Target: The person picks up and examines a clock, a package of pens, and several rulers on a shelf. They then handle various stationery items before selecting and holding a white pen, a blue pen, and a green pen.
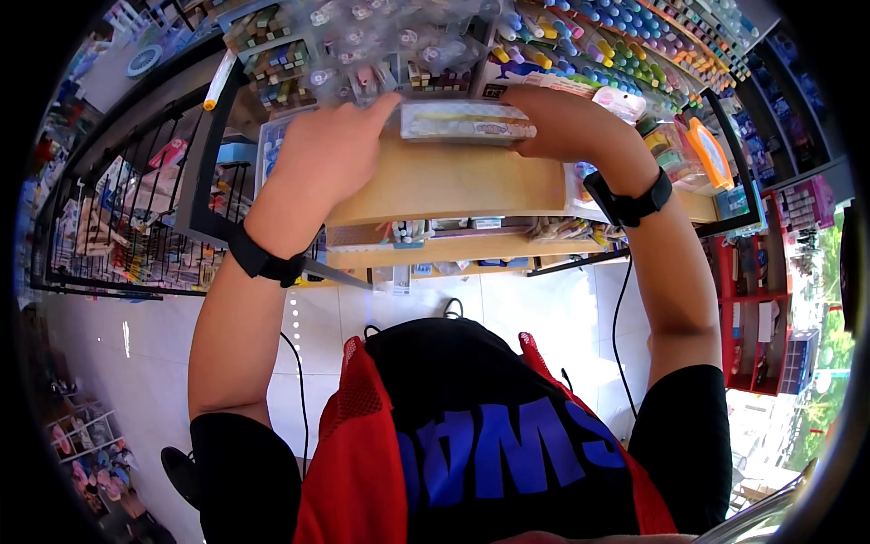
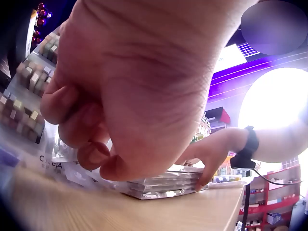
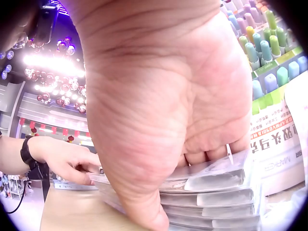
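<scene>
A stack of flat clear plastic packs [image 1: 458, 123] lies on the wooden shelf [image 1: 453, 177], near its back. My right hand [image 1: 575, 127] grips the right end of the stack, thumb down its near side and fingers behind it. In the right wrist view the layered edges of the packs [image 3: 221, 198] show beside the thumb. My left hand [image 1: 333, 150] is at the stack's other end, index finger stretched forward toward the corner. Its remaining fingers [image 2: 79, 120] are loosely curled above the wood in the left wrist view, with clear plastic just behind them.
Rows of coloured markers [image 1: 589, 45] rise behind the shelf at the right. Clear bags [image 1: 362, 54] and marker racks [image 1: 276, 59] stand behind at the left. A container with an orange rim [image 1: 709, 152] sits right of my right hand. A black wire rack [image 1: 127, 199] borders the left.
</scene>
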